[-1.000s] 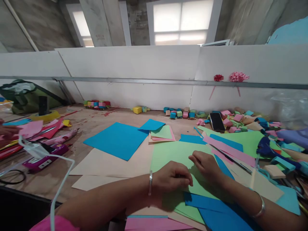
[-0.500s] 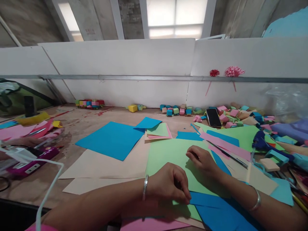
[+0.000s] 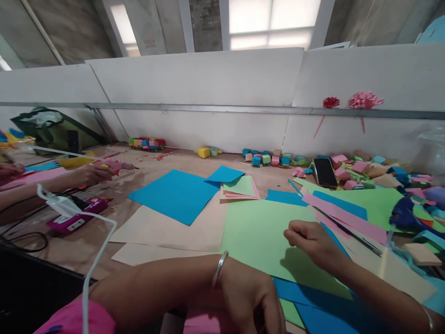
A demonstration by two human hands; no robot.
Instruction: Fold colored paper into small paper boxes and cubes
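My left hand (image 3: 252,297), a silver bangle at its wrist, is low at the bottom edge over a pink sheet (image 3: 205,322). Its fingers curl downward and the tips run out of view, so anything in them is hidden. Above a large light green sheet (image 3: 257,232), my right hand (image 3: 313,239) is closed in a loose fist; whatever it may hold does not show. Blue paper (image 3: 313,301) lies between my forearms. Left of the green sheet are a blue square sheet (image 3: 177,197) and beige sheets (image 3: 149,227). A small stack of cut papers (image 3: 239,186) sits behind.
A pink strip (image 3: 347,215), a pen (image 3: 351,234), a phone (image 3: 325,172), a blue glue gun (image 3: 405,215) and many paper cubes (image 3: 359,167) crowd the right. At left, another person's hand (image 3: 93,175) holds a pink tool near a purple power strip (image 3: 78,215) and white cable (image 3: 100,250).
My view has turned left. My left hand has dropped toward the bottom edge, while my right stays closed above the green sheet. The other person's hand has risen with the pink tool.
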